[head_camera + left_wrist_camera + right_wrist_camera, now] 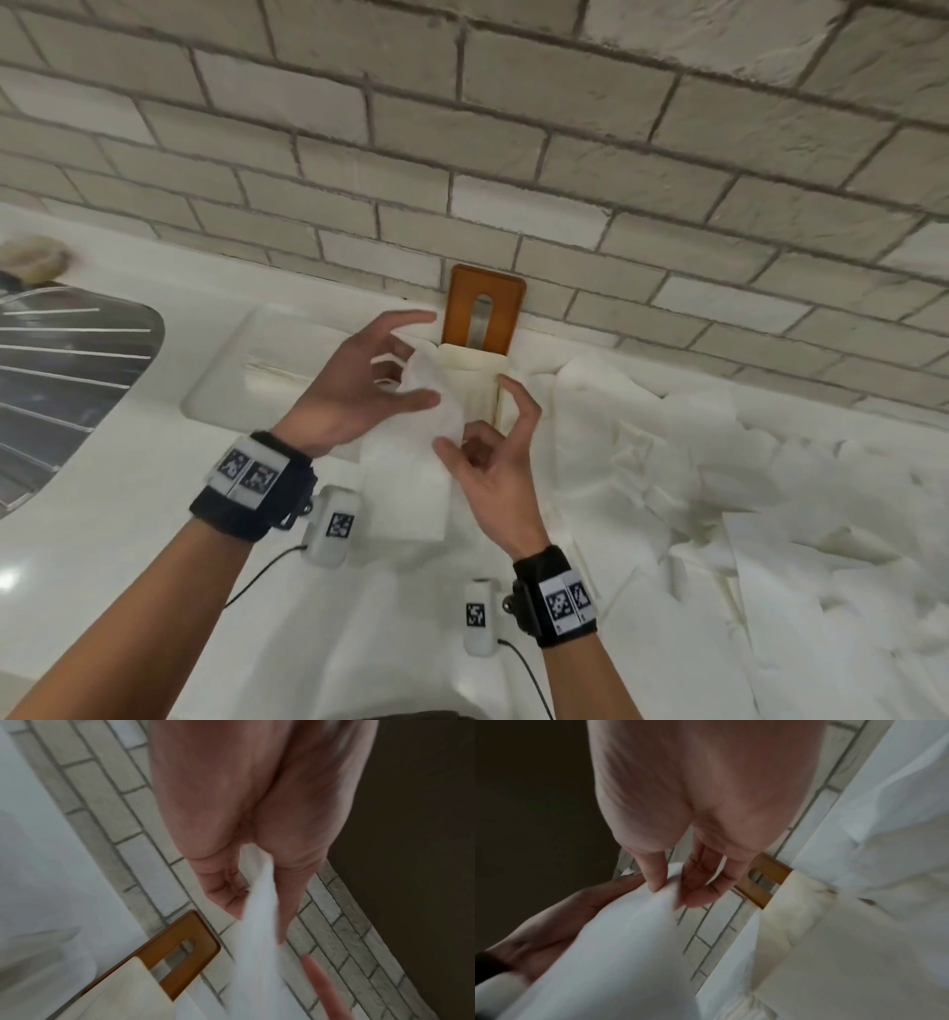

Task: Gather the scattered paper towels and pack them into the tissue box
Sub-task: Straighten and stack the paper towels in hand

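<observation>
Both hands work one paper towel over the tissue box

From the left: the sink edge, then the left hand and right hand pinching a folded paper towel above the surface, just before the tissue box at the wall. Soft, light, easily torn; best held by its folded edges. Loose towels crowd the right, leaving little room there.
</observation>
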`<state>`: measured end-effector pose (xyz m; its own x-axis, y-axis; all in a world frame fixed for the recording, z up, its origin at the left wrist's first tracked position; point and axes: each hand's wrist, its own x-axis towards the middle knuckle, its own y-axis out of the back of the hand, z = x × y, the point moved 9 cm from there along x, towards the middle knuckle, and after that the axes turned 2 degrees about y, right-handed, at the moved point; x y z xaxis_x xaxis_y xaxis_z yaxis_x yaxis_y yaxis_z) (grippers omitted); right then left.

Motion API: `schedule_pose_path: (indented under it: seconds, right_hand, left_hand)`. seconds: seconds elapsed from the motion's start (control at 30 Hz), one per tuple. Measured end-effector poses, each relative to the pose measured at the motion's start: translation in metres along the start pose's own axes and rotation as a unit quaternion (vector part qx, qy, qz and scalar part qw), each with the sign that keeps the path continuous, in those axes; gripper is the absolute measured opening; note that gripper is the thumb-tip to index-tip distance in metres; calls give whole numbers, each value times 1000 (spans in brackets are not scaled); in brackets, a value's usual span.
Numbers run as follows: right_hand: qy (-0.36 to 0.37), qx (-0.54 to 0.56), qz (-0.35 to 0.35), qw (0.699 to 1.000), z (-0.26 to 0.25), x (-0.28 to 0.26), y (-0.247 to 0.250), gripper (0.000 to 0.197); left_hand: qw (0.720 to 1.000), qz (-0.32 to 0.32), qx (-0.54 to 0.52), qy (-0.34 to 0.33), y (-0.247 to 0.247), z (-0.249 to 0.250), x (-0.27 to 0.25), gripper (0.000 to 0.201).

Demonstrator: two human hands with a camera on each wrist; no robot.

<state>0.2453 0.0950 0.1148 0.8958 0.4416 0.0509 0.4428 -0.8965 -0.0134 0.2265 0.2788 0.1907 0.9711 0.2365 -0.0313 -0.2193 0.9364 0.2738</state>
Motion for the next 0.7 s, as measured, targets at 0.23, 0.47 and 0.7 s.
schedule_pose_path:
  seconds: [0.23, 0.47, 0.7]
  right_hand:
    - [-22, -25, 64, 997, 23, -5, 30, 24]
    - [-71, -269, 53, 959, 42, 43, 32, 30]
    - [-140, -447, -97, 878, 75, 87, -4, 42]
  left_hand:
    - [998, -20, 3, -63, -29, 17, 65, 55]
    - [991, 71, 106, -27, -22, -24, 92, 38]
    - [966, 30, 239, 95, -27, -109, 51, 19]
